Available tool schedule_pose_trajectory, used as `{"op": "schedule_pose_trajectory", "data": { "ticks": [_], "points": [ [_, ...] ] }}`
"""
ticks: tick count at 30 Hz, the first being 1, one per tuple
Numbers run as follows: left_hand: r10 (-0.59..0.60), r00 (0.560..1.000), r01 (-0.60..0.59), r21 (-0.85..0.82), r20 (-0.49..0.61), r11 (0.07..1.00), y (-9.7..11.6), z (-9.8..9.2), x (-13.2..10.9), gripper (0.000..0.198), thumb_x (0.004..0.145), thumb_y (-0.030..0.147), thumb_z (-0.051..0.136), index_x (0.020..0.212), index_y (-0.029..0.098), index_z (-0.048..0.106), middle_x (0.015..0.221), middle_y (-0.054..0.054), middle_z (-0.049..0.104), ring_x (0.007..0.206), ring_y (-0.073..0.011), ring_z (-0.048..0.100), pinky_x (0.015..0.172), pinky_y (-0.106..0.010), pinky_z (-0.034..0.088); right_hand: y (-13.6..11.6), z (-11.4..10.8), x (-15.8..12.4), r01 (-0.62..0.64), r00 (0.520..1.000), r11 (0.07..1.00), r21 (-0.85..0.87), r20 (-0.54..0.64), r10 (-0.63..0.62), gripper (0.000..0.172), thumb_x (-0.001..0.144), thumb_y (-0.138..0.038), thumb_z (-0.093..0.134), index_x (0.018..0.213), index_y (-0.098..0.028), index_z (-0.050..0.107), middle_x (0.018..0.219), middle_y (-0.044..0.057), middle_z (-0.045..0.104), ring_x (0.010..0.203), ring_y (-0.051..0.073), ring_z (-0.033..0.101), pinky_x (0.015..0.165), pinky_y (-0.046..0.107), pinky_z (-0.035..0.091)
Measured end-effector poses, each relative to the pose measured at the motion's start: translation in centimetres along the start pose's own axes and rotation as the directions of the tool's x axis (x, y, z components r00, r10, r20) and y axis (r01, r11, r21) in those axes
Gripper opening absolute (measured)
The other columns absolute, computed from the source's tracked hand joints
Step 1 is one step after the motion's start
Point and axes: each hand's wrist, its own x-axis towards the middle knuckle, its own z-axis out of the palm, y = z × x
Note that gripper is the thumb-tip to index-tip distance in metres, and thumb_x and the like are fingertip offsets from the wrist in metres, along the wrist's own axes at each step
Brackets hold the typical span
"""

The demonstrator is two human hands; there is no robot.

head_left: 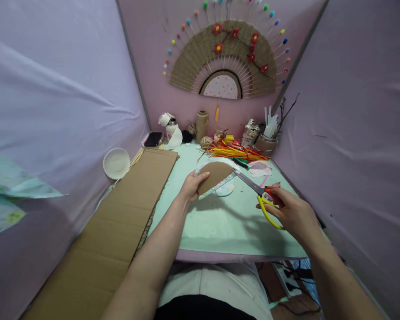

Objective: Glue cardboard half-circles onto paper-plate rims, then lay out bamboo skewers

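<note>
My left hand (192,186) grips the edge of a brown cardboard piece (215,174) cut in a fan-like rounded shape, held just above the pale green table top (220,222). A white paper plate (225,189) lies right under it. My right hand (291,212) is closed through the yellow and red handles of a pair of scissors (258,191). The blades point up and left toward the right corner of the cardboard piece.
A long corrugated cardboard sheet (120,222) lies along the left. A second paper plate (116,163) leans on the left fabric wall. Coloured sticks (236,152), twine spools, jars and a phone (153,139) crowd the back edge. A decorated fan (225,60) hangs on the wall.
</note>
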Motion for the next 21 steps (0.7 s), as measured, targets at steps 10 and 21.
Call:
{"op": "schedule_pose_trajectory", "data": {
  "ticks": [10,21],
  "points": [
    [0.001,1.000,-0.001,0.003,-0.002,1.000,0.0,0.1,0.0,0.056,0.057,0.035,0.083,0.106,0.014,0.065,0.090,-0.007,0.072,0.077,-0.0187,0.065,0.068,-0.029,0.050,-0.8,0.0,-0.2,-0.060,0.996,0.998,0.036,-0.070,0.062,0.046,0.080,-0.065,0.055,0.086,-0.021,0.065,0.070,0.003,0.065,0.054,0.015,0.055,0.051,0.026,0.036],
    [-0.117,0.967,0.015,-0.405,-0.228,0.914,-0.5,-0.9,1.6,0.028,0.070,0.011,0.066,0.097,0.014,0.066,0.084,-0.004,0.073,0.082,-0.0171,0.068,0.080,-0.030,0.054,-2.1,2.2,-1.4,-0.249,0.952,0.924,0.289,-0.104,0.289,0.043,0.073,-0.059,0.066,0.089,-0.020,0.056,0.071,0.001,0.059,0.061,0.016,0.054,0.058,0.029,0.044]
  ]
}}
